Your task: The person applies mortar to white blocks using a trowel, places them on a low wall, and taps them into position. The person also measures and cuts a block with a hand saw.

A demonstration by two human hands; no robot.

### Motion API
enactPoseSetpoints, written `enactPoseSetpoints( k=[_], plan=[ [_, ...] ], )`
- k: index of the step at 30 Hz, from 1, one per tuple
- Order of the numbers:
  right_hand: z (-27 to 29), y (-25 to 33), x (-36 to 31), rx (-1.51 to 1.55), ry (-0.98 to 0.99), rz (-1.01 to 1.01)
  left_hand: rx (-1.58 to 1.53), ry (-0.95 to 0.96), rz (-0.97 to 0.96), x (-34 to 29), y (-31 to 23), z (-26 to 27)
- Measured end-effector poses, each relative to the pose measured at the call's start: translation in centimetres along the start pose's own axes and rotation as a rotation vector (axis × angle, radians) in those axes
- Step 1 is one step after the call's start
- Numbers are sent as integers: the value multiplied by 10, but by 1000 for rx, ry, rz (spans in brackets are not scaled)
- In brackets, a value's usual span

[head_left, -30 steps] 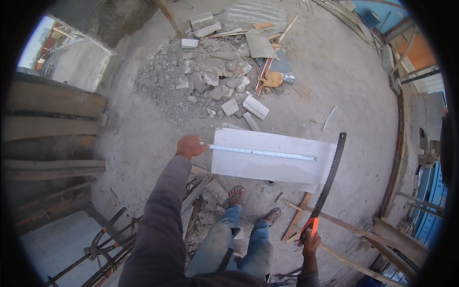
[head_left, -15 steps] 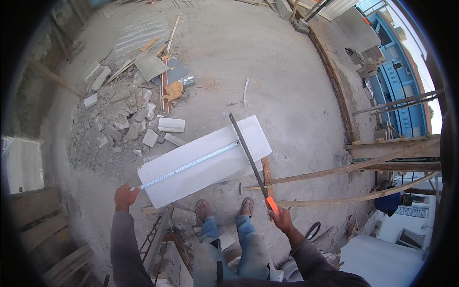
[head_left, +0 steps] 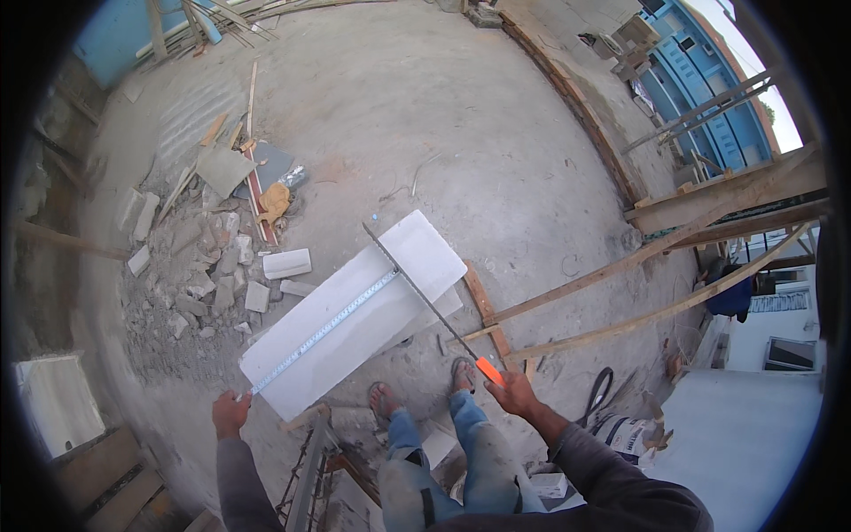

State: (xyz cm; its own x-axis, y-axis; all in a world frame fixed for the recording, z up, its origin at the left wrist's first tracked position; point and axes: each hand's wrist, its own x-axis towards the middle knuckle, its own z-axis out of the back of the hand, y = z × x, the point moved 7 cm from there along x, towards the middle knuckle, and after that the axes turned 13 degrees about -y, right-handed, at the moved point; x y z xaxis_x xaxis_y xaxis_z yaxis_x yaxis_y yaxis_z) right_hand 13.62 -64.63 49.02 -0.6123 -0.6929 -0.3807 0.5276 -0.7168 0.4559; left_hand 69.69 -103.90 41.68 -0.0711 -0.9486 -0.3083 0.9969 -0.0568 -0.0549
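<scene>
A long white block (head_left: 425, 253) lies slantwise in front of my feet. Along its top runs a pale blue measuring tape (head_left: 328, 331), from the near-left end to the saw. My left hand (head_left: 230, 414) is closed at that near-left end, its fingers pinching the tape's end. My right hand (head_left: 511, 392) grips the orange handle of a handsaw (head_left: 489, 371). The saw's dark toothed blade crosses the block's top at the tape's far end, its tip reaching past the far edge. Whether the teeth press into the block cannot be made out.
Rubble (head_left: 204, 284) with broken block pieces and boards is heaped at the left. Wooden planks (head_left: 612, 266) reach in from the right. A metal frame (head_left: 310, 470) stands near my left leg. A white sack (head_left: 623, 436) sits at the lower right.
The whole view has turned and shifted, so the block appears more steeply slanted. Both hands keep their holds; the saw and tape stay at about the same place on the block.
</scene>
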Motion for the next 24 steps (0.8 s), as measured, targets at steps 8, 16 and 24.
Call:
enactPoseSetpoints(
  k=[8, 16, 24],
  plan=[
    [1, 3, 1, 54, -45, -10, 2, 11, 30, -2, 0, -3],
    [-1, 5, 12, 60, -87, 116, -5, -8, 37, 2, 6, -8],
    [3, -29, -10, -33, 80, -66, -43, -101, -71, -13, -3, -3]
  ],
)
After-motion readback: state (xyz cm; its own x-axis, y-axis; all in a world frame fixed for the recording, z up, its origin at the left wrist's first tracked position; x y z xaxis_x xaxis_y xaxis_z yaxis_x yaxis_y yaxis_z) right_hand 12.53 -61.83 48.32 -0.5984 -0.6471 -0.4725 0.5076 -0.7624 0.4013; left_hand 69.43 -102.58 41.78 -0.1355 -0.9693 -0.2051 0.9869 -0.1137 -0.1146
